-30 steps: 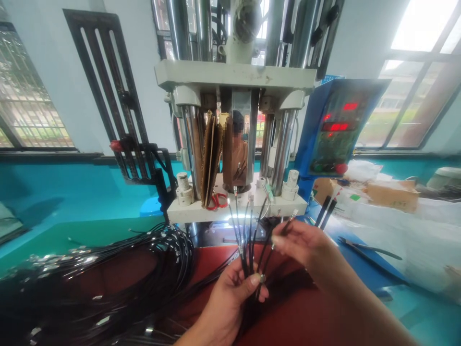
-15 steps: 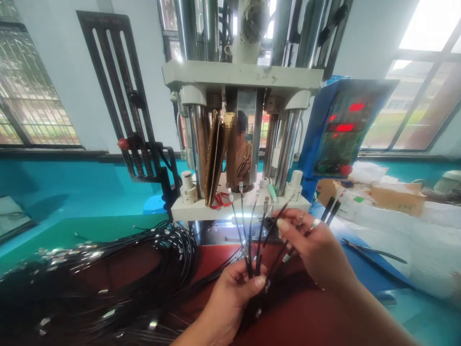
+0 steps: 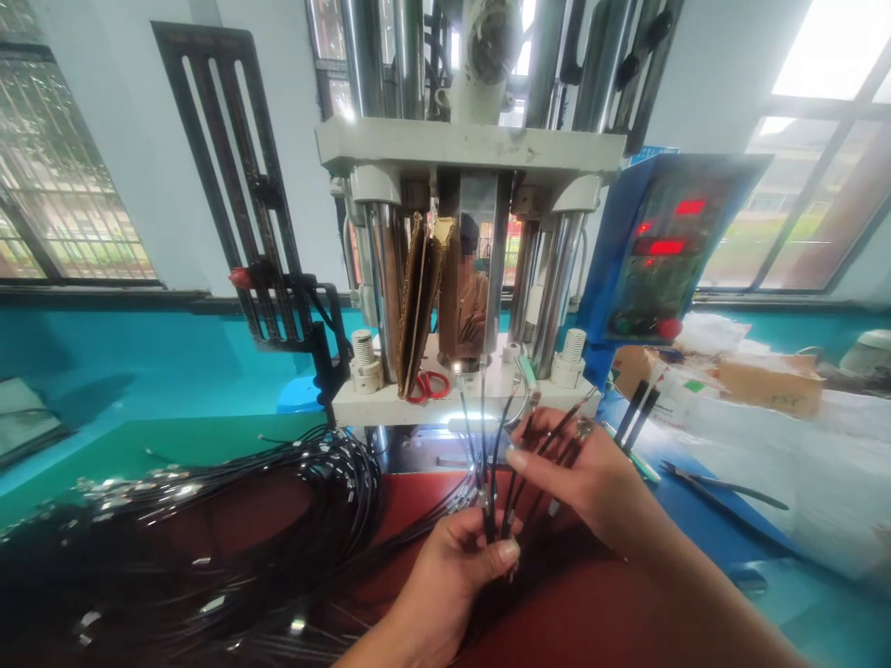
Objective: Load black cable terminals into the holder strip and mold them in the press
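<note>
Thin black cables [image 3: 496, 455] with metal end fittings fan upward from my left hand [image 3: 456, 571], whose thumb and fingers are closed round their lower part. My right hand [image 3: 581, 468] is closed on several of the same cables higher up, to the right of the bunch; its thumb presses across them from the front and its fingers lie behind. A few cables on the left side of the fan stand free of my right hand. At the left lies a large coiled heap of black cables [image 3: 348, 478] with shiny fittings.
Ahead stands a press [image 3: 473, 144] with steel columns; cardboard [image 3: 414, 315] and red-handled scissors [image 3: 435, 384] rest on its base. A blue control box [image 3: 626, 250] with red displays is at the right. Pliers [image 3: 724, 485] lie on a blue surface beside white plastic bags [image 3: 821, 464].
My right hand has moved slightly left and takes in more of the cables between thumb and fingers. The cable tips have shifted right. My left hand keeps its grip, almost in place.
</note>
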### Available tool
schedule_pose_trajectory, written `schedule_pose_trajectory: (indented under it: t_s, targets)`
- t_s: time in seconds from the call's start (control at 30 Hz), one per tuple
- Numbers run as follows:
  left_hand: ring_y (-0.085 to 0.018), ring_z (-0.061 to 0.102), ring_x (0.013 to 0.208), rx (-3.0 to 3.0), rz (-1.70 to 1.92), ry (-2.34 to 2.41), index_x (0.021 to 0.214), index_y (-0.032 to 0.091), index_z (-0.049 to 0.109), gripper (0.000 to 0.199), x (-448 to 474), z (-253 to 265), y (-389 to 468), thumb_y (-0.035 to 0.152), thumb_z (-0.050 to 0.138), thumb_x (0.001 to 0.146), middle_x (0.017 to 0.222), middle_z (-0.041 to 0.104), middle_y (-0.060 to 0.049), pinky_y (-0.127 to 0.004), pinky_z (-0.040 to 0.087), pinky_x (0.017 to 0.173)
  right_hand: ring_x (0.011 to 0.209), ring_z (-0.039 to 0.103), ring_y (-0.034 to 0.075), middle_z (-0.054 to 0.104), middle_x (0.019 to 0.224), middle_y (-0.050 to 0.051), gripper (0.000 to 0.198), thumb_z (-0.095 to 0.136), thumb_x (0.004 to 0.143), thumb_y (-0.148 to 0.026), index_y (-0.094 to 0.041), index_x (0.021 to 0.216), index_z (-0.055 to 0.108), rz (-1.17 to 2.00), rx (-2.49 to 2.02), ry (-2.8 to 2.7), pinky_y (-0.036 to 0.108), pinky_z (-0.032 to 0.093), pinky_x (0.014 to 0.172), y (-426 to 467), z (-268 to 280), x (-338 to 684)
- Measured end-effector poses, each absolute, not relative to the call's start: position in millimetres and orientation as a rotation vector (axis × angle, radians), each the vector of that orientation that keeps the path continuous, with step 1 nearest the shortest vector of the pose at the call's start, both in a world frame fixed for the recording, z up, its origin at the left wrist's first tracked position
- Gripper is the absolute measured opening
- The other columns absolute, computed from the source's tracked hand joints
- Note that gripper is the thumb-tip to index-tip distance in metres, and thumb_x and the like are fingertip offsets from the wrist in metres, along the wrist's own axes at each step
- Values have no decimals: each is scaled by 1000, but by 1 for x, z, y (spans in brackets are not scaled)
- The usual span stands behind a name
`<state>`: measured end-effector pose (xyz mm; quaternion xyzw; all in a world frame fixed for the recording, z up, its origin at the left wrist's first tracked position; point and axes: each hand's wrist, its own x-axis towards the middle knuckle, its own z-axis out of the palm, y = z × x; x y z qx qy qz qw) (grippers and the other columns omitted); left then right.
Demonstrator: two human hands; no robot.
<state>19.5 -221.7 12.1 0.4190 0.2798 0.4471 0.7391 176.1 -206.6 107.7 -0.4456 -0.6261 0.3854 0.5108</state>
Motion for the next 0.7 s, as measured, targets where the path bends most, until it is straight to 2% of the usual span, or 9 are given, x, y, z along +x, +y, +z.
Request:
schedule_pose_trajectory:
  t_s: [0.1,0.23,0.4,0.53,0.7]
  targets:
    - [-11,45,63,940,973,619,85,13,68,24,19,11,-222,26,78,67,70,55,0,-26,33,63,63,55,13,59,72,-3,28,73,74,-38,-22,94,61,972,-1058,-1451,26,45,60,-205,106,178]
    - [-11,45,63,967,986,622,86,12,69,25,20,13,-222,28,77,68,69,54,0,-26,32,64,62,55,14,59,72,-1,21,64,81,-41,-20,81,62,982,-1026,-1399,27,44,58,-204,104,179]
    - [-11,44,67,993,969,601,88,14,70,26,20,20,-224,28,77,67,72,55,0,-25,32,66,58,49,12,49,63,-5,21,68,79,-39,-21,74,58,1026,-1007,-1389,27,41,59,-202,101,176]
    - [-13,45,72,1079,901,588,89,14,71,26,17,24,-225,28,76,68,79,60,-2,-25,33,70,70,49,12,52,75,-5,29,75,73,-35,-23,93,58,1066,-918,-1332,26,40,67,-196,97,171]
    - [-16,46,78,1238,853,545,88,14,70,25,13,25,-222,33,73,72,82,60,-2,-26,34,72,63,43,10,47,67,-6,21,70,79,-35,-20,75,56,1005,-916,-1312,25,36,62,-191,90,167]
